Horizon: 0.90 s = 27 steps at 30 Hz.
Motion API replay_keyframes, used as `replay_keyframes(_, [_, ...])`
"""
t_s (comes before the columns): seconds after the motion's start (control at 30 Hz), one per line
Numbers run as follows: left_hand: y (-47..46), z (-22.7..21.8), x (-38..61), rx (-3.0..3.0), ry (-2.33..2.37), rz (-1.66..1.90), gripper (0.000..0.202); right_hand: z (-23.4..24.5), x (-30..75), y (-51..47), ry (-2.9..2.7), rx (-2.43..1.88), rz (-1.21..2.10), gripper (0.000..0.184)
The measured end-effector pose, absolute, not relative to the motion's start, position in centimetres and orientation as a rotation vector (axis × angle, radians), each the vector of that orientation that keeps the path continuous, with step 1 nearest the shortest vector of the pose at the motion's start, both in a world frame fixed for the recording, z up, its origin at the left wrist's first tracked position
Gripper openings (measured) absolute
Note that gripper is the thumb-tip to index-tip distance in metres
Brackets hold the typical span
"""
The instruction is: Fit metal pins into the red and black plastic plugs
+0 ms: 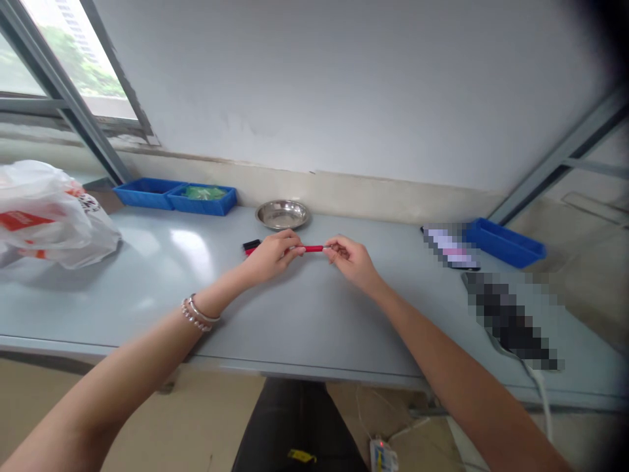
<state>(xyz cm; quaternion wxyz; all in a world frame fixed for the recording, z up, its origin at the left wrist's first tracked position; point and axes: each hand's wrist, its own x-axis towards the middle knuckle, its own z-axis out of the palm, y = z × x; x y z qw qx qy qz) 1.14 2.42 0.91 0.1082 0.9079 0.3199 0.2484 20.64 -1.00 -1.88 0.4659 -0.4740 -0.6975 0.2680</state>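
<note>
Above the grey table, a thin red pen is stretched level between my two hands. My left hand is closed on its left end, fingertips pinched together. At the pen's right end, the fingers of my right hand pinch a small pale tip; its detail is too small to make out. Just left of my left hand are a black object and a bit of red, partly covered by the hand. A shallow round metal dish sits behind my hands.
Two blue trays stand at the back left, one with green plastic-wrapped contents. A white plastic bag lies at the far left. On the right are a phone, a blurred-out dark device with a white cable, and another blue tray.
</note>
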Motion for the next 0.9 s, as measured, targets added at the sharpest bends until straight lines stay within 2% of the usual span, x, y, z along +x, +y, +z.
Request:
replay_keyframes(0.2, [2.6,1.7,0.6,2.318,0.899,0.427,0.041,-1.2,20.8,-1.4,-1.758,-1.168,0.533,0.014])
replay_keyframes(0.33, [3.5,1.4,0.0,2.391,1.074,0.508,0.041,-1.1,21.1,-1.2,-1.702,-1.181,0.519,0.015])
replay_keyframes(0.47, [4.6,1.5,-1.1,2.667,1.383,0.690,0.033,-1.3,21.5,-0.8,-1.649,-1.198,0.488,0.016])
replay_keyframes(0.57, [5.6,1.6,-2.4,2.712,1.560,0.693,0.029,-1.5,21.7,-0.6,-1.617,-1.236,0.493,0.015])
replay_keyframes(0.73, [7.7,1.1,-4.7,2.578,1.808,0.495,0.024,-1.7,21.9,-0.4,-1.599,-1.332,0.485,0.008])
replay_keyframes(0.9, [8.7,0.5,-5.6,2.359,2.034,0.285,0.029,-2.0,22.2,-0.1,-1.622,-1.411,0.503,0.011])
